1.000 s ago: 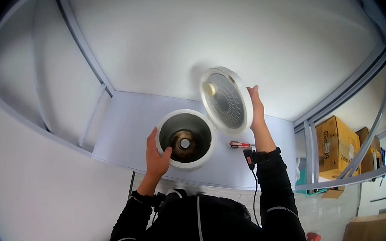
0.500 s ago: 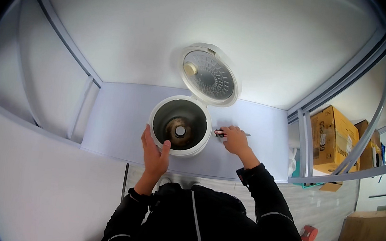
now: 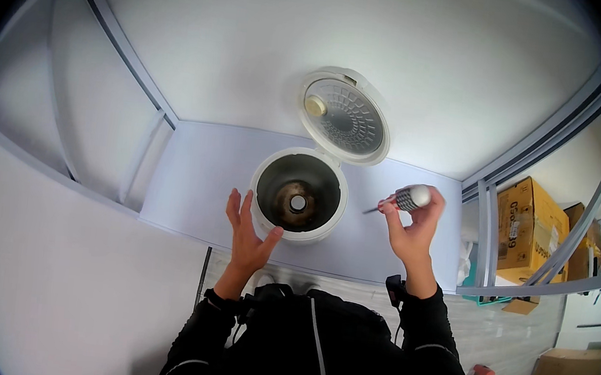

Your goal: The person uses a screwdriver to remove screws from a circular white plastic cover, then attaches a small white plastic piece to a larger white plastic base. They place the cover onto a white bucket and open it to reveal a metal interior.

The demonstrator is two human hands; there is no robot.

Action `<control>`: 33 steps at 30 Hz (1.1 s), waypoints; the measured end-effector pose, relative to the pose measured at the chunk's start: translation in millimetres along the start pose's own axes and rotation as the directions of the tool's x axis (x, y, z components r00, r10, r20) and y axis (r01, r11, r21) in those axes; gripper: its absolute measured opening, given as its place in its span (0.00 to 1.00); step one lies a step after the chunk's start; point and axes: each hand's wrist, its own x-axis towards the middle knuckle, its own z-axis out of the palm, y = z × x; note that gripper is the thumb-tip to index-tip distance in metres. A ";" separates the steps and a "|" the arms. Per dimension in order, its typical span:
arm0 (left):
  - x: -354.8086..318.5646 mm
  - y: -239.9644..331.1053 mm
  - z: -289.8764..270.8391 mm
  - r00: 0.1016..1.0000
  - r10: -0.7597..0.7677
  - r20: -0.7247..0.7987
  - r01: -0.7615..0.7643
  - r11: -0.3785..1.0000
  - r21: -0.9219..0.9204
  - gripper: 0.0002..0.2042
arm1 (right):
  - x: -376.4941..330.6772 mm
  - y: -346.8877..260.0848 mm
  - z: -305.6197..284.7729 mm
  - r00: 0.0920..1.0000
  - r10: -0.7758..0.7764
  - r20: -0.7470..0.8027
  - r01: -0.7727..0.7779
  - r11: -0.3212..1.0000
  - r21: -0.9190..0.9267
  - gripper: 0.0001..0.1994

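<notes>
I stand over a white cooker point(image 3: 299, 196) that sits on the pale surface point(image 3: 192, 176), its lid point(image 3: 344, 116) swung up and open behind the pot. The inside is bare: no inner bowl, just the dark heating plate with its round centre piece showing at the bottom. So the opening-up looks done, and whatever the tool is meant to do down in there looks not yet begun.

My left hand point(image 3: 248, 230) has its grip spread, fingers apart, palm against the cooker's near-left wall, steadying it. My right hand point(image 3: 414, 225) has its grip pinched around a screwdriver point(image 3: 402, 198), held in the air to the right of the cooker and apart from it, the thin shaft pointing left toward the rim. The tip touches nothing yet. I cannot make out any screws from here.
</notes>
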 end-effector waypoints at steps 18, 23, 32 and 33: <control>7.7 -20.3 -14.6 0.986 0.033 0.166 -0.013 0.993 -0.118 0.57 | -0.1 7.4 126.0 0.941 0.153 0.301 -0.138 0.988 -0.070 0.29; 10.2 -20.3 -17.2 0.981 -0.007 0.196 0.041 0.985 -0.169 0.58 | -5.7 17.5 132.7 0.935 0.141 0.324 -0.112 0.988 -0.108 0.29; 13.8 -22.6 -16.7 0.982 0.015 0.187 0.021 0.981 -0.190 0.59 | -6.9 16.0 135.2 0.954 0.135 0.269 -0.106 0.987 -0.119 0.30; 13.8 -23.1 -17.2 0.982 0.020 0.189 0.015 0.983 -0.182 0.59 | -6.3 15.8 135.5 0.961 0.107 0.254 -0.075 0.988 -0.132 0.30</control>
